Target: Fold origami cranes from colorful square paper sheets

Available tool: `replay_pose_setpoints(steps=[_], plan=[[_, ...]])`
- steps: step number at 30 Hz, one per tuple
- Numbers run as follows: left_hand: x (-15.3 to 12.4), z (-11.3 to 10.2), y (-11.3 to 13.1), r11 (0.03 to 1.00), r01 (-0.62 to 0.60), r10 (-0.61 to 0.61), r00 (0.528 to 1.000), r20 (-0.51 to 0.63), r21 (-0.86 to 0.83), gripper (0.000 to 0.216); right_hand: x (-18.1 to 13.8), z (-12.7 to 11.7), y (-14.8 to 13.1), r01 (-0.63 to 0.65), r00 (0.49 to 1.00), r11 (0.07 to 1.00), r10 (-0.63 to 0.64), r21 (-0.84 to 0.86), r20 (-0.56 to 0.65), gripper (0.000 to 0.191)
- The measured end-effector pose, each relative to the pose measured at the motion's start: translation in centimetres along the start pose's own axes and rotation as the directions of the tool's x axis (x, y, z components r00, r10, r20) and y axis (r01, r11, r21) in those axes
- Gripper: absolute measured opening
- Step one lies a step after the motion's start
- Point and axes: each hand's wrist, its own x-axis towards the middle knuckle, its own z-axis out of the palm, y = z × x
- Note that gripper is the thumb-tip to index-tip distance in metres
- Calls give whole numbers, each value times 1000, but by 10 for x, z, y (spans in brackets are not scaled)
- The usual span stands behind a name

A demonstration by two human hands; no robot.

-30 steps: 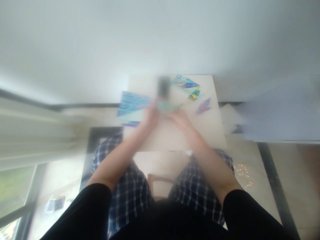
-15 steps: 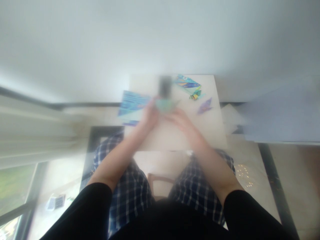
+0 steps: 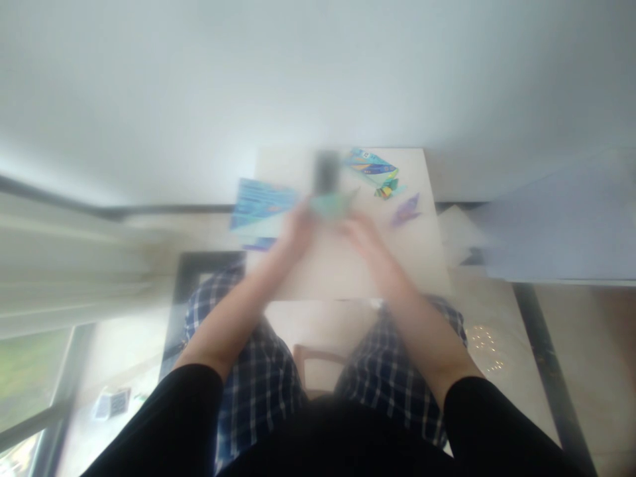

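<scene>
A pale green folded paper piece [image 3: 331,206] is between my hands over the small white table, its thin pointed tip rising to the right. My left hand [image 3: 299,224] is closed on its left edge. My right hand [image 3: 358,228] is at its lower right edge; blur hides whether those fingers grip it or only touch it. Just beyond the paper is a dark rectangular object [image 3: 326,171], too blurred to name. Left of my left hand lie blue patterned paper sheets [image 3: 258,205], partly covered by that hand.
On the table's [image 3: 397,265] right side are a blue patterned paper piece [image 3: 372,167], a small yellow-green folded figure [image 3: 386,189] and a purple folded paper figure [image 3: 406,211]. A pale wall [image 3: 318,73] rises behind the table. My knees are under its near edge.
My right hand has shifted slightly right and away from the green paper's lower edge, showing more of it. My left hand stays at the paper's left side. The table items lie unchanged.
</scene>
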Motion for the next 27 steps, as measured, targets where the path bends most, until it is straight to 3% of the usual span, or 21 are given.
replay_pose_setpoints(steps=[4,8,13,16,20,24,27], plan=[[2,-11,4,982,12,-21,999,46,187,11,5,-12,-8,194,969,975,-208,-106,-136,33],[-6,-14,5,953,22,-51,995,86,303,14,10,-21,-6,303,918,917,-354,-259,-180,36],[-16,-9,6,855,42,-89,994,66,517,27,14,-23,-2,302,894,929,-354,-215,-275,35],[-19,-5,10,787,10,-132,979,153,616,22,15,-26,-6,250,889,948,-305,-196,-340,34],[-20,-2,14,817,-8,-154,960,232,577,20,12,-29,-11,258,900,910,-349,-325,-260,28],[-15,-2,10,901,68,-135,983,127,428,32,3,-21,-13,286,947,898,-318,-335,-44,25],[-10,-3,5,951,77,-105,991,80,300,29,-4,-13,-15,329,942,893,-332,-307,41,24]])
